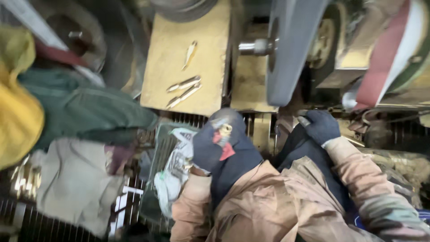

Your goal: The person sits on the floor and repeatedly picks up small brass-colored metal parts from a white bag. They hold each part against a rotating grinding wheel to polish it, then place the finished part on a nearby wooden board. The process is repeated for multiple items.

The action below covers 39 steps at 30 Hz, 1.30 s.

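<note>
Tan jacket sleeves (268, 201) nearest; the dark-gloved left hand (219, 139) pinches a small brass piece (225, 130), while the dark-gloved right hand (320, 125) presses a grey metal part (303, 120) near the grey grinding belt (291, 49), apparently steadying it.

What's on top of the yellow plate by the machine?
Three slim brass-coloured pieces lie loose on the yellow plate. Its lower right corner is hidden behind the left hand.

Three slim brass pieces lie on the yellow tabletop (170, 67): one alone (190, 54), two side by side (184, 84) and (183, 96). Two gloved hands show, left hand (219, 139) and right hand (321, 127). One grey belt (291, 49)
</note>
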{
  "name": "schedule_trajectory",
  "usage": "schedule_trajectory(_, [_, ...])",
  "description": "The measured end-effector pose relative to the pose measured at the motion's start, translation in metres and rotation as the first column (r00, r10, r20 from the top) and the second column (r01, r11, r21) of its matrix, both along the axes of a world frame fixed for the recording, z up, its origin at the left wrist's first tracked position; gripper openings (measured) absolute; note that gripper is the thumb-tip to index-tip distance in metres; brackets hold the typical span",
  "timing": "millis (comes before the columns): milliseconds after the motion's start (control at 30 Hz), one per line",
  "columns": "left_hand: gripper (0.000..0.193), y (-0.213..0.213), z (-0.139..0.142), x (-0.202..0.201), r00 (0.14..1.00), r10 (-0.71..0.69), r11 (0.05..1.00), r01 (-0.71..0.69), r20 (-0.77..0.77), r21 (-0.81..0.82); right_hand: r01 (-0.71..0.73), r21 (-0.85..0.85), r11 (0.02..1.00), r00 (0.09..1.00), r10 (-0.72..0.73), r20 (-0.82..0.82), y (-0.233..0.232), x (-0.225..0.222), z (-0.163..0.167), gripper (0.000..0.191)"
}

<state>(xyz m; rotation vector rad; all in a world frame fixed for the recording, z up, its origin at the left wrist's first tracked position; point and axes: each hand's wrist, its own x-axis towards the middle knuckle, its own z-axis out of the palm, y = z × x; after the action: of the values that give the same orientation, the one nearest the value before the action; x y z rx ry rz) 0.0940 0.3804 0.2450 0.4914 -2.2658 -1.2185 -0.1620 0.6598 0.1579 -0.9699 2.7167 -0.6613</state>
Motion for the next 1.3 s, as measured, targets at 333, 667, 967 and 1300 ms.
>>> schedule_trajectory(333, [0.046,0.091,0.04,0.01,0.894,-0.426,0.88,0.375,-0.138,-0.291,0.121,-0.593,0.796,0.263,0.55,0.793,-0.021,0.097,-0.054,0.035])
schedule_trajectory(667, [0.032,0.11,0.002,0.017,0.843,-0.538,0.827,0.529,0.004,-0.19,-0.659,-0.61,0.441,0.604,0.793,-0.079,-0.017,0.121,-0.002,0.027])
schedule_trajectory(967, [0.053,0.042,-0.005,0.065,0.993,0.118,0.896,-0.096,0.025,-0.434,-0.073,-0.603,0.794,0.898,0.316,0.308,0.021,0.131,0.077,0.035])
schedule_trajectory(1300, [0.028,0.047,-0.032,0.045,0.999,-0.033,0.995,0.033,0.006,-0.09,0.533,-0.359,0.766,0.414,0.133,0.9,0.05,0.14,0.03,0.035])
